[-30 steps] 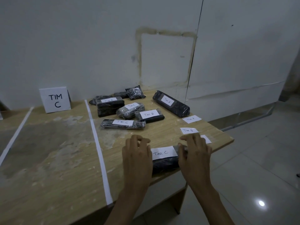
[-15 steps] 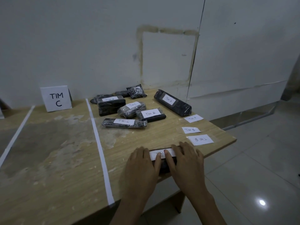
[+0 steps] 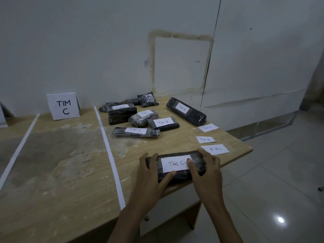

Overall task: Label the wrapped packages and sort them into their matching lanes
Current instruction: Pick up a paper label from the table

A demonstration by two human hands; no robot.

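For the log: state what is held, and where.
Black plastic-wrapped Tim C package: left hand grips its left end, right hand its right end.

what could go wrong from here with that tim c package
The package is held at the near edge of the table, so it might slip off if the left hand or right hand loses its grip. The right hand is close to the loose labels and may brush them off on lifting.

Left grip (image 3: 150, 174), right grip (image 3: 207, 171) bare; forearms (image 3: 134, 216) bare
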